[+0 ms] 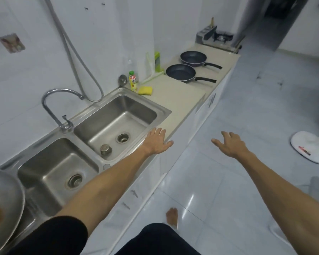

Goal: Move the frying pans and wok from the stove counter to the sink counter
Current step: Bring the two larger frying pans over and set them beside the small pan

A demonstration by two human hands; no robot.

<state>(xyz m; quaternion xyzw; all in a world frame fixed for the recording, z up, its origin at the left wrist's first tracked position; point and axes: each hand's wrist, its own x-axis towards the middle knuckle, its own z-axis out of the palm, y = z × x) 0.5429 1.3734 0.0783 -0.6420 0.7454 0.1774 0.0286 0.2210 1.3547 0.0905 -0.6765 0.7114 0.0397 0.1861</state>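
While both arms reach forward, left hand (157, 142) is open, fingers spread, palm down over the counter edge beside the double sink (92, 133); right hand (228, 144) open and empty above the floor. Steel wok (2, 199) sits at the sink's near left end. Two dark frying pans (180, 73) (193, 58) sit side by side far down the counter, near the gas stove (219, 40), handles pointing right.

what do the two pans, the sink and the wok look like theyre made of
Near pan and far pan: dark matte insides, likely non-stick coated metal, with black handles that look plastic. Sink: brushed stainless steel by its grey sheen and soft reflections. Wok: bare silvery metal, steel or aluminium, with a brown stain inside.
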